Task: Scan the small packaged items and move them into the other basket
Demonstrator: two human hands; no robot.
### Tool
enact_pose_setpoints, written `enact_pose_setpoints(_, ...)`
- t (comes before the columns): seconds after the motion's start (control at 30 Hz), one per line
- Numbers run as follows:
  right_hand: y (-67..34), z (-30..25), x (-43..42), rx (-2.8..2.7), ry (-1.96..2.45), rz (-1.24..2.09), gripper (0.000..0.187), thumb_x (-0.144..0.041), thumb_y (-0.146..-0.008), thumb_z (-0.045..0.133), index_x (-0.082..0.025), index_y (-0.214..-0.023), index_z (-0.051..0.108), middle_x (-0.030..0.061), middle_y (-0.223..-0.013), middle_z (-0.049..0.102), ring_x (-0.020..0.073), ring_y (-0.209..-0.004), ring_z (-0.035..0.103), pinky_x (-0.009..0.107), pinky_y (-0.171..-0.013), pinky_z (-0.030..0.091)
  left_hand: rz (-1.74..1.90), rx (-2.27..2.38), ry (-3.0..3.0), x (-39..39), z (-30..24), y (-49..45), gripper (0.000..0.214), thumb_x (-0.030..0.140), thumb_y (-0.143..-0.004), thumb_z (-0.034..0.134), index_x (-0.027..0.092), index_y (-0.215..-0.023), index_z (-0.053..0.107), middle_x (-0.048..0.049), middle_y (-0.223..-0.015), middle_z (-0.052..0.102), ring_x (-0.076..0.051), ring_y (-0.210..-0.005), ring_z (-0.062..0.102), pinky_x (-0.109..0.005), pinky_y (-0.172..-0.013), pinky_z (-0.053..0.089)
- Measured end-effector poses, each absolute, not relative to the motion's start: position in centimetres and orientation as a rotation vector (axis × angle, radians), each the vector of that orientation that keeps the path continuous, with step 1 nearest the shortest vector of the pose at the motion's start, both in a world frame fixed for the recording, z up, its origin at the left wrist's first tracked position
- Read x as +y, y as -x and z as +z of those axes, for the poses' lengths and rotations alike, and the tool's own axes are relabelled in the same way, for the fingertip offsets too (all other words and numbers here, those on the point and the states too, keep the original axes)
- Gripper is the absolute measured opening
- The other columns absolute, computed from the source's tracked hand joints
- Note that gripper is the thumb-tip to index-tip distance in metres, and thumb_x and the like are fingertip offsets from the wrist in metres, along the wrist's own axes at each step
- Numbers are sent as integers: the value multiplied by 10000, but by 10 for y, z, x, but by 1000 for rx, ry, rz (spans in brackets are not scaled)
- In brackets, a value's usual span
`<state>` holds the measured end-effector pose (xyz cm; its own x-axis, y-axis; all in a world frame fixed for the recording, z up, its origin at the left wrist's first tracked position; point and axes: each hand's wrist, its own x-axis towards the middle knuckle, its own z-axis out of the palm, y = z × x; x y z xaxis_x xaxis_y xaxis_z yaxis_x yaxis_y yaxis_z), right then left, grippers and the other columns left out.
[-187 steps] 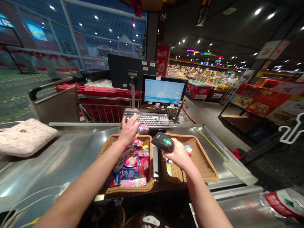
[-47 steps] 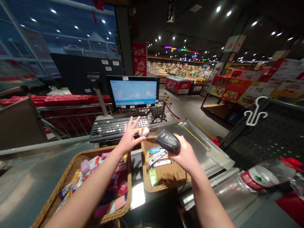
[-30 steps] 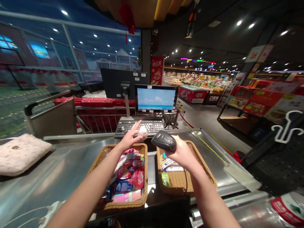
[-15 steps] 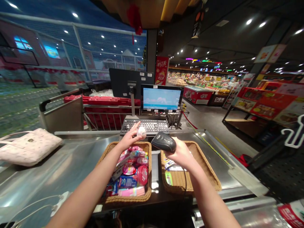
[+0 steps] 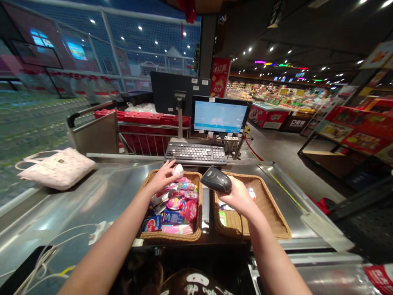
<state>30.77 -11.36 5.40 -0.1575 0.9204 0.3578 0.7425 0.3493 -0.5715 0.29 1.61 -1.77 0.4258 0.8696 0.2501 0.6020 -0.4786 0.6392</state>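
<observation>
My left hand [image 5: 162, 179] holds a small white egg-shaped package [image 5: 177, 171] with a red mark between thumb and fingers, over the far edge of the left wicker basket [image 5: 198, 217]. Colourful small packages fill that basket, among them a round red container [image 5: 190, 210], a blue packet [image 5: 172, 216] and a pink striped pack [image 5: 177, 229]. My right hand [image 5: 238, 194] is wrapped round a black barcode scanner [image 5: 216, 179], its head pointing left. Below it stands the right wicker basket [image 5: 273, 213], holding a green-edged packet [image 5: 222, 219] and a white and red item [image 5: 252, 194].
Behind the baskets are a keyboard [image 5: 196, 152] and a lit monitor [image 5: 220, 116]. A pale handbag [image 5: 61, 169] lies on the metal counter [image 5: 113, 188] at left. White cables [image 5: 46, 256] and a dark flat device [image 5: 26, 268] lie front left. The scanner's cord hangs into the right basket.
The camera view has shifted. My left hand has drawn the egg-shaped package back from the keyboard to the left basket's far edge. The scanner stays in my right hand, between the baskets.
</observation>
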Motion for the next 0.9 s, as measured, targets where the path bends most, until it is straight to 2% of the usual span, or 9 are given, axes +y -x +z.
enact_pose_setpoints(0.17, -295, 46, -112, -1994, 1446, 400, 99, -184, -686, 601, -189, -785, 598, 17, -793, 646, 183, -728, 586, 285, -680, 440, 637, 1409, -2234, -4, -38, 27, 586, 727, -774, 522, 187, -871, 729, -117, -1521, 378, -363, -1453, 198, -564, -1152, 213)
enact_pose_setpoints(0.3, -283, 42, -112, -1990, 1409, 489, 82, -179, -687, 595, -192, -767, 581, 11, -777, 639, 183, -732, 587, 279, -665, 437, 501, 1466, -2270, -23, -51, 48, 600, 728, -764, 529, 187, -927, 730, -138, -1501, 406, -366, -1436, 252, -566, -1147, 215)
enact_pose_setpoints(0.47, -271, 37, -112, -2011, 1425, 507, 102, -181, -665, 609, -188, -763, 585, 5, -752, 635, 179, -705, 583, 271, -635, 421, 393, 1476, -2269, -49, -67, 68, 629, 730, -719, 581, 216, -1054, 719, -131, -1509, 395, -397, -1432, 241, -617, -1129, 205)
enact_pose_setpoints(0.67, -261, 31, -111, -1999, 1426, 578, 84, -198, -666, 609, -192, -729, 554, 0, -736, 625, 175, -689, 573, 266, -617, 416, 293, 1357, -2283, -79, -74, 67, 568, 702, -640, 691, 268, -1006, 720, -87, -1540, 354, -399, -1455, 159, -629, -1135, 169)
enact_pose_setpoints(0.77, -259, 30, -111, -1982, 1426, 584, 88, -197, -657, 618, -194, -723, 559, 4, -734, 628, 183, -695, 579, 273, -620, 425, 311, 1371, -2267, -87, -75, 61, 486, 664, -697, 671, 259, -961, 719, -92, -1534, 364, -397, -1449, 184, -653, -1123, 166)
enact_pose_setpoints(0.9, -265, 31, -114, -1944, 1446, 565, 89, -204, -664, 620, -191, -744, 582, 10, -746, 640, 182, -690, 589, 280, -632, 439, 530, 1388, -2291, -88, -73, 56, 389, 580, -817, 588, 238, -965, 699, -86, -1510, 406, -355, -1448, 218, -614, -1140, 193)
